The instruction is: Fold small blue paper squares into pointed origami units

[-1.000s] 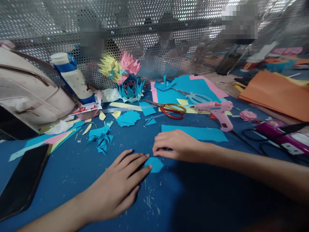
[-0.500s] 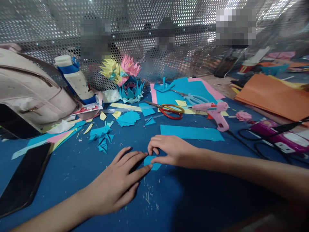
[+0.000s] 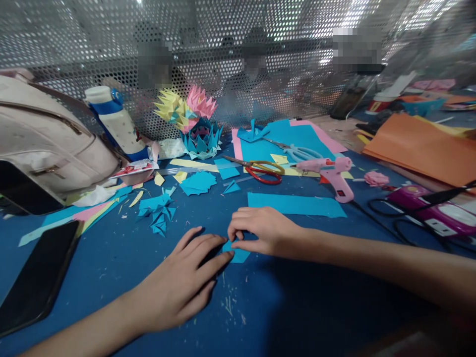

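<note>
A small blue paper piece (image 3: 240, 254) lies on the dark blue table between my hands. My left hand (image 3: 182, 280) rests flat with fingers spread, its fingertips touching the paper's left edge. My right hand (image 3: 266, 230) is closed from the other side, thumb and curled fingers pressed together at the paper's upper edge. A long blue strip (image 3: 295, 205) lies just beyond my right hand. Folded blue pieces (image 3: 158, 210) sit beyond my left hand, with a stack of blue cut pieces (image 3: 198, 183) farther back.
Red and yellow scissors (image 3: 265, 171), a pink glue gun (image 3: 329, 174) and blue scissors (image 3: 303, 152) lie behind. Paper flowers (image 3: 201, 136) stand at the mesh wall. Phone (image 3: 39, 272), bag (image 3: 52, 139) and bottle (image 3: 117, 124) are left; power strip (image 3: 435, 210) and orange paper (image 3: 424, 151) right.
My right thumb has shifted slightly on the small blue paper. My left hand has hardly moved, and the objects on the table look the same.
</note>
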### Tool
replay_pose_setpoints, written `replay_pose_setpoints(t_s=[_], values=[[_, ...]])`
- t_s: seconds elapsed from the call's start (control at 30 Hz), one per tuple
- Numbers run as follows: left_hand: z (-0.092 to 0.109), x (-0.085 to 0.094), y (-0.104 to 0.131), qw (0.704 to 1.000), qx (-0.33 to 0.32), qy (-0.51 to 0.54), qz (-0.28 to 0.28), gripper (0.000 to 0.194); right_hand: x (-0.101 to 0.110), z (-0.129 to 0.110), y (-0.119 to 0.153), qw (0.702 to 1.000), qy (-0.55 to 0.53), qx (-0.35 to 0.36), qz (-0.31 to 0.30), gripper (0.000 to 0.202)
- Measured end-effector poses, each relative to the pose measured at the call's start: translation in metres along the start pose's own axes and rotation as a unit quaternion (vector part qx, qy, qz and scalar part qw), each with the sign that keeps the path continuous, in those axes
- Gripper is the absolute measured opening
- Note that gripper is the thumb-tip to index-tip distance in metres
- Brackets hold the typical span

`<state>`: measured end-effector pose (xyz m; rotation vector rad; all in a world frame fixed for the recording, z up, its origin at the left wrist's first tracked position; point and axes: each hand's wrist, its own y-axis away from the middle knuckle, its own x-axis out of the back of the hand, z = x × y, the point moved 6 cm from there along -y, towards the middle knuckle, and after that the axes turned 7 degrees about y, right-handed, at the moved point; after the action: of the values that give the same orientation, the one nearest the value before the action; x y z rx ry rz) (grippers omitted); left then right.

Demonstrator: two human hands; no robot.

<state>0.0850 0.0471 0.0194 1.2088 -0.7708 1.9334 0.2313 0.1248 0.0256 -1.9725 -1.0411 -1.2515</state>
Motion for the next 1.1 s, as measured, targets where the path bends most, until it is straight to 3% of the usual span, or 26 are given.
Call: replay_pose_setpoints(t_s=[0.27, 0.5, 0.83, 0.97, 1.1], values=[[0.001, 0.004, 0.001, 0.999, 0.017, -0.035, 0.021, 0.053, 0.000, 0.007, 0.000, 0.999, -0.008, -0.047, -0.008, 0.018], [-0.001, 0.004, 0.003, 0.999, 0.008, -0.036, 0.037, 0.056, -0.006, 0.006, 0.001, 0.997, -0.037, -0.062, -0.011, 0.015], [0.000, 0.004, 0.002, 0.998, 0.004, -0.033, 0.060, 0.049, -0.005, -0.001, 0.002, 0.998, -0.049, -0.039, 0.004, 0.015], [0.000, 0.006, 0.003, 0.995, 0.013, -0.042, 0.093, 0.046, -0.006, -0.004, 0.001, 0.998, -0.059, -0.011, 0.007, 0.009], [-0.001, 0.006, 0.005, 0.992, 0.021, -0.049, 0.118, 0.047, -0.006, -0.002, 0.002, 0.997, -0.069, -0.005, 0.017, 0.016]])
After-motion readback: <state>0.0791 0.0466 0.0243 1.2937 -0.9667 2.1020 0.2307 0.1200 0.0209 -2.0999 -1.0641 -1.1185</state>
